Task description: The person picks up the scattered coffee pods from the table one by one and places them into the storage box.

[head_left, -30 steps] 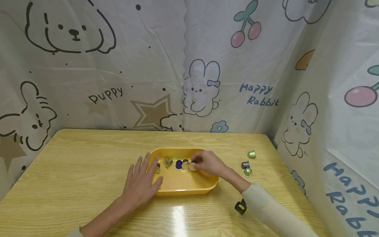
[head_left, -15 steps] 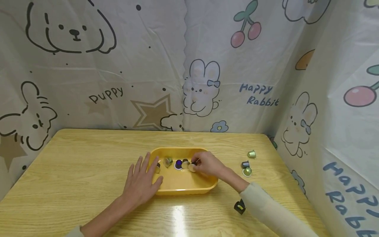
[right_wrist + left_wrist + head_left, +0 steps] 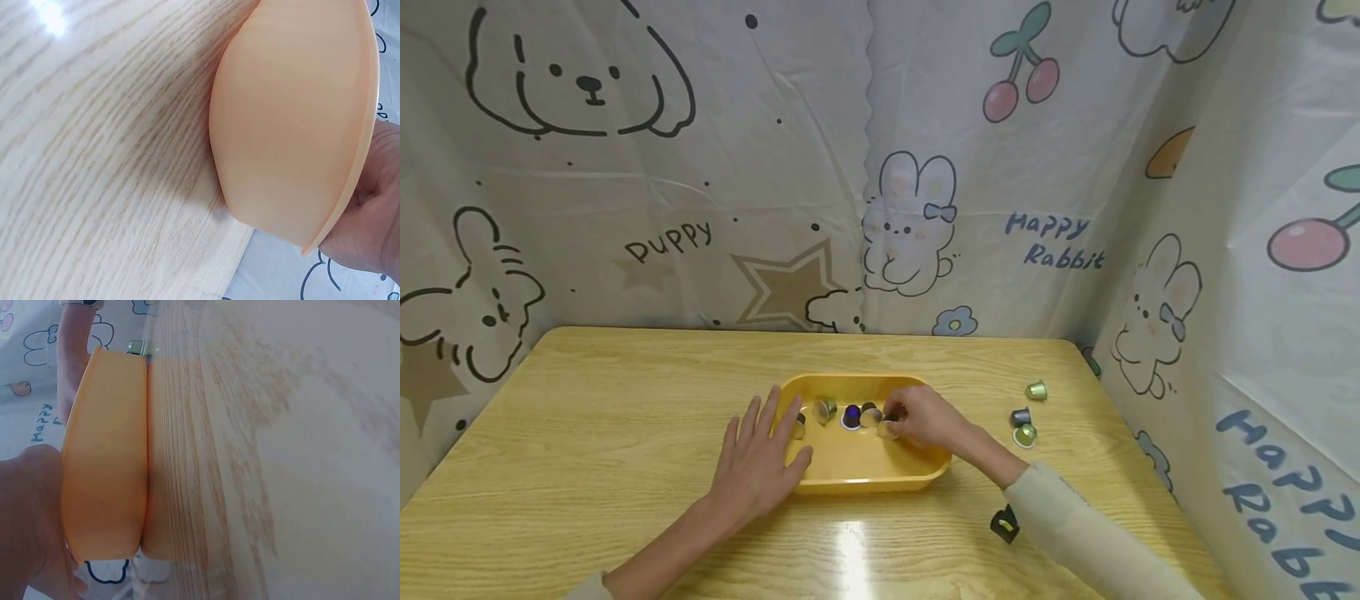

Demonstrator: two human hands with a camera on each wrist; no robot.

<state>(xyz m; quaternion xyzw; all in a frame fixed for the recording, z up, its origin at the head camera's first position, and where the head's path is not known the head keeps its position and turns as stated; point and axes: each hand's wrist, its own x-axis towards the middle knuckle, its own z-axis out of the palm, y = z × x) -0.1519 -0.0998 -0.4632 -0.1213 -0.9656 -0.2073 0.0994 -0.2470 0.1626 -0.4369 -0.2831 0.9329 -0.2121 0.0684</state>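
A yellow plastic tray (image 3: 865, 485) stands on the table, its outer wall filling much of both wrist views. Across its left rim lies my left hand (image 3: 758, 462), fingers spread and straight, the thumb over the front left part. My right hand (image 3: 928, 415) reaches inside at the right end and pinches a dark coffee capsule (image 3: 887, 429), pale lid facing me, low over the tray floor. Just left of it are a dark capsule with a pale lid (image 3: 871, 417) and a purple capsule (image 3: 852, 417). Farther left lie a greenish capsule (image 3: 825, 410) and another pale-lidded capsule (image 3: 799, 427), partly behind my left fingers.
Right of the tray, on the table (image 3: 625, 400), are a light green capsule (image 3: 1037, 391), a dark grey capsule (image 3: 1020, 417) and a green capsule (image 3: 1025, 435). A small black object (image 3: 1004, 525) lies beside my right sleeve. Printed cloth (image 3: 775, 167) hangs behind the table.
My right hand has lowered the pinched capsule slightly towards the tray floor, beside the other dark one. My left hand has stayed in place on the rim.
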